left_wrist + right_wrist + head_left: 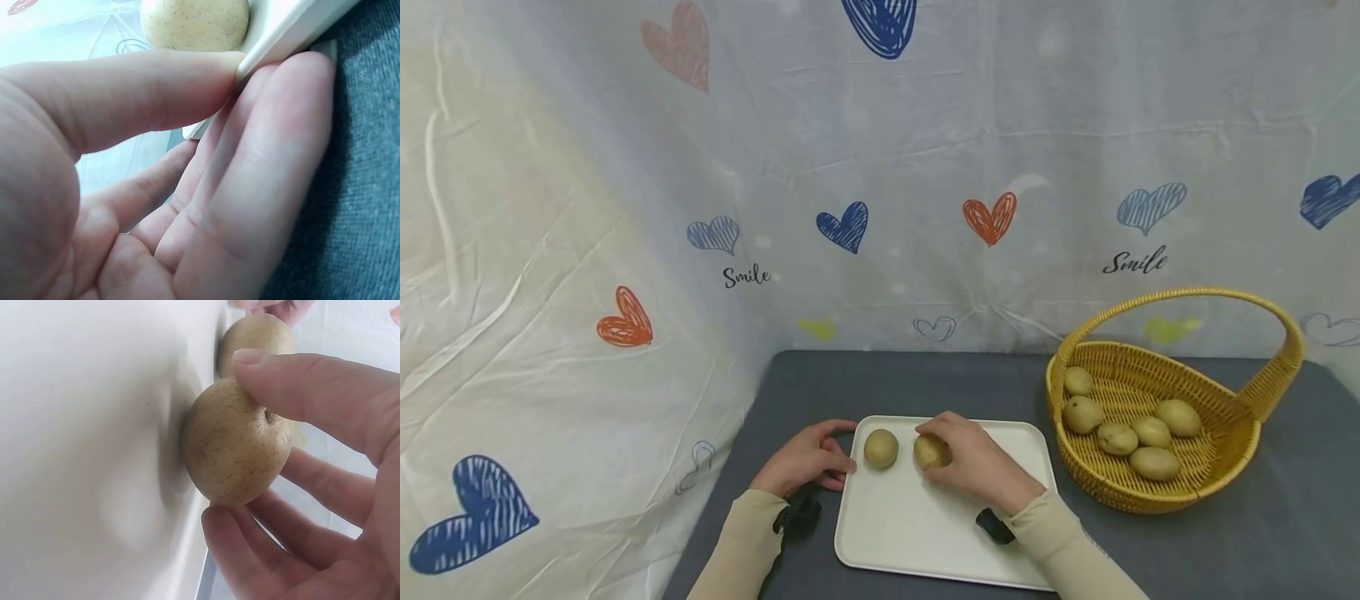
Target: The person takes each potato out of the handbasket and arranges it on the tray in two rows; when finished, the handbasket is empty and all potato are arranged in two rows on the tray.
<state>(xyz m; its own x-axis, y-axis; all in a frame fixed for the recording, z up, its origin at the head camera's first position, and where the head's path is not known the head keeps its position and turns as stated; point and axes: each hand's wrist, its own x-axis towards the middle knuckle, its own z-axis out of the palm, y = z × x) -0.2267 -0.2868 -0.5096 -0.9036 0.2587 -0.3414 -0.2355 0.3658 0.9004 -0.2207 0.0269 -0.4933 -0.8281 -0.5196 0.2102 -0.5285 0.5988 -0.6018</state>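
A white rectangular tray (925,533) lies on the dark table. My left hand (805,457) pinches its left rim, thumb on top and fingers beneath, as the left wrist view shows. One potato (881,448) rests on the tray near that rim. To its right, my right hand (973,462) holds a second potato (931,452) between thumb and fingers. In the right wrist view this held potato (234,447) is at or just above the tray surface; whether it touches I cannot tell. The first potato (256,340) shows behind it.
A yellow wicker basket (1232,467) with a tall arched handle stands right of the tray. Several potatoes (1153,463) lie inside it. Dark grey cloth (850,379) covers the table. A curtain (910,167) printed with hearts hangs behind and to the left.
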